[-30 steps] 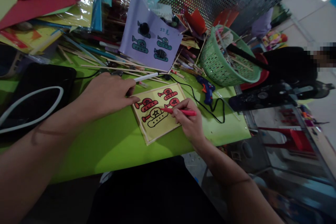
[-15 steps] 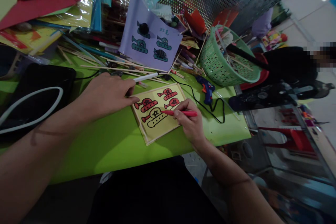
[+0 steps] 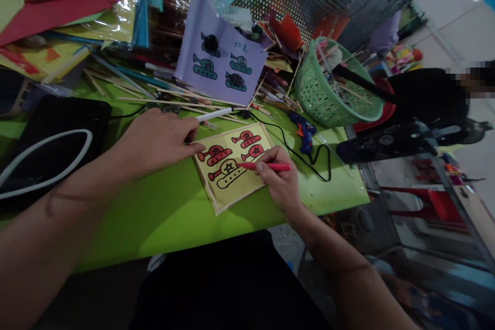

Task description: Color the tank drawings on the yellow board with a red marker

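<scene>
A yellow card [image 3: 235,195] edged with thin wooden strips lies on the green tabletop, bearing outlined tank drawings. Several tanks are filled in red; the lowest one [image 3: 231,178] is red at its barrel, with a plain yellow body. My right hand [image 3: 281,178] grips a red marker [image 3: 276,166], its tip on that lowest tank, and partly covers the card's right side. My left hand [image 3: 166,136] is closed round a white pen [image 3: 216,114] that points right. Its thumb presses the card's upper left edge.
A purple sheet with green tanks [image 3: 224,56] leans behind the card among loose wooden sticks [image 3: 181,94]. To the right are a blue glue gun [image 3: 305,133] with its black cord and a green basket [image 3: 328,93]. A black case [image 3: 73,118] with a white loop sits at left.
The view has shifted very slightly. Both hands, the red marker and the card stay in nearly the same places.
</scene>
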Available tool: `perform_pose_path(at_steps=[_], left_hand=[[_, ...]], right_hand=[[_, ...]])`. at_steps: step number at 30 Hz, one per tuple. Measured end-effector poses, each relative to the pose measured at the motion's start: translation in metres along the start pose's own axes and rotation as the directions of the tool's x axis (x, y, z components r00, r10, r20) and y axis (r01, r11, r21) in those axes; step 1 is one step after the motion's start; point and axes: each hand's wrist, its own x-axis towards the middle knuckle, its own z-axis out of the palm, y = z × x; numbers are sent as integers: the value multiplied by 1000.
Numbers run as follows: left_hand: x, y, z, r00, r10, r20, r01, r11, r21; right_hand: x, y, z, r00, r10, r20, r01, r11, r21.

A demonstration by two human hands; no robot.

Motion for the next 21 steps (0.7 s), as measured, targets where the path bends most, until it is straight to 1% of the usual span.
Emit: perform_pose_path(at_steps=[4,6,7,10,14,19,21], left_hand=[[-3,1,-2,998,41,-44,-41,999,-4],[-2,1,-1,998,37,-48,-37,999,-8],[-1,1,-1,999,-1,-34,1,1000,-1],[3,-2,3,999,11,-40,-11,1000,-8],[5,-4,6,998,18,-58,-22,998,-62],[5,-6,10,998,22,-59,-25,998,-50],[5,-8,12,997,18,-82,-23,998,-59]], right_hand=[[1,1,0,1000,0,11,0,1000,-5],[1,1,0,1000,4,14,-3,1000,-7],[1,0,0,1000,2,14,-2,1000,-8],[1,-1,1,1000,-2,18,2,1000,-14],[1,-1,2,1000,-1,23,1,1000,-2],[1,-1,2,999,23,33,-23,1000,-3],[1,-1,2,999,22,35,-22,1000,-6]])
